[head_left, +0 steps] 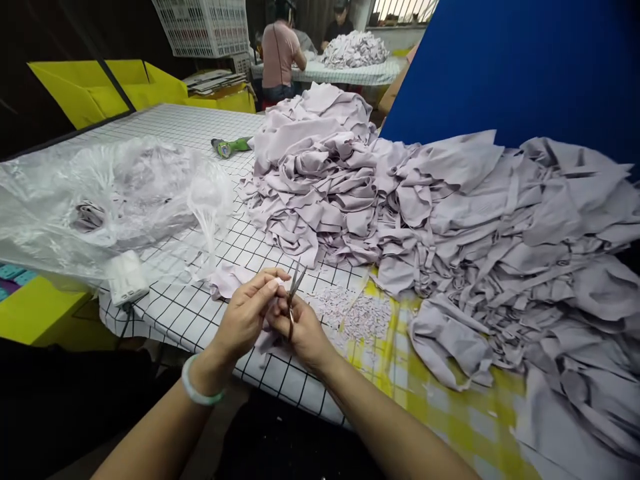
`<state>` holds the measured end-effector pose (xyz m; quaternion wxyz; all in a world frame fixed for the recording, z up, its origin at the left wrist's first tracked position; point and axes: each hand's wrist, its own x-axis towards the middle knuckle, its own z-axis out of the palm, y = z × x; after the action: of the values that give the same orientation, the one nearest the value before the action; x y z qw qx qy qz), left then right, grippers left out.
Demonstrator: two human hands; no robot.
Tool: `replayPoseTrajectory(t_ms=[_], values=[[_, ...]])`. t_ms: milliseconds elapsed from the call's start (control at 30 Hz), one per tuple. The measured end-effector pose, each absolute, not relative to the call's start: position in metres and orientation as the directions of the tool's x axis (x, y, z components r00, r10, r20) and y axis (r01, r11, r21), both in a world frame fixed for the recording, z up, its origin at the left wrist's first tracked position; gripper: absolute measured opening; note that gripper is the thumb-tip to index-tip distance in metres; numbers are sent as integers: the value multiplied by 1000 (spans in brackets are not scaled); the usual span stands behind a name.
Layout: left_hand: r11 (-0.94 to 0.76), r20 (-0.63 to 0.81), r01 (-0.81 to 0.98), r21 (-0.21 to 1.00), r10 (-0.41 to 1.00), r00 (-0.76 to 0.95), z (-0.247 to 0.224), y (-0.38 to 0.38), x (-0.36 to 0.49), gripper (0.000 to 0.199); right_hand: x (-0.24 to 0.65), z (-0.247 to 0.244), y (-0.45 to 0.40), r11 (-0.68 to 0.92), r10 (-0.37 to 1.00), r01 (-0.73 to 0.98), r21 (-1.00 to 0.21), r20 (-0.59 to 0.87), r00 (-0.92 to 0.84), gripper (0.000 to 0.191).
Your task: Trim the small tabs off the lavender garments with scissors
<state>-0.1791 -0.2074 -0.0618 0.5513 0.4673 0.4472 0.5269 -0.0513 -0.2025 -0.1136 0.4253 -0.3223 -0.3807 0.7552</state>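
Near the table's front edge my two hands meet. My left hand is closed, thumb and forefinger pinching a small piece of pale lilac fabric that hangs below the fingers. In my right hand, closed around the handles, is a pair of scissors with the blades pointing up and away, slightly parted. Part of the fabric is hidden behind my fingers. Just right of the scissors lie many tiny snipped scraps. A further lilac piece rests on the table beyond my left hand.
Large heaps of lilac fabric pieces cover the middle and right of the grid-patterned tablecloth. At left are a clear plastic bag, a white block-shaped item and a green-and-black object. A blue panel stands behind. Two people sit farther back.
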Motion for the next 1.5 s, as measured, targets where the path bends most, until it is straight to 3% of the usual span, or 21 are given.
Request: replayPoseTrajectory(t_ms=[67, 133, 233, 367, 800, 1200, 1333, 1433, 1500], values=[[16, -11, -199, 980, 1000, 23, -72, -213, -168, 25, -33, -111, -209, -199, 920, -173, -965, -123, -372, 43], [-42, 43, -100, 994, 999, 5, -80, -218, -158, 28, -8, -106, -213, -16, 963, 140, -990, -53, -264, 42], [-147, 145, 61, 987, 989, 44, -88, -222, -145, 31, 28, -100, -217, 170, 976, 465, -869, 81, -204, 40], [-271, 255, 139, 953, 960, 118, -96, -223, -128, 30, 52, -100, -225, 268, 959, 611, -745, 150, -239, 38], [-460, 400, 240, 855, 878, 262, -105, -220, -108, 20, 70, -105, -232, 237, 967, 672, -702, 101, -235, 48], [-496, 386, 252, 831, 841, 380, -110, -210, -95, 21, 84, -115, -240, 204, 979, 679, -705, 158, -130, 57], [-519, 351, 289, 804, 808, 474, -116, -209, -86, 19, 101, -125, -241, 86, 996, 644, -761, 72, -48, 62], [-570, 237, 321, 756, 696, 678, -106, -222, -95, 12, 121, -131, -244, -73, 996, 573, -816, -27, 88, 51], [-557, 175, 347, 755, 681, 711, -97, -232, -115, 12, 133, -134, -245, -123, 989, 524, -843, -63, 131, 44]])
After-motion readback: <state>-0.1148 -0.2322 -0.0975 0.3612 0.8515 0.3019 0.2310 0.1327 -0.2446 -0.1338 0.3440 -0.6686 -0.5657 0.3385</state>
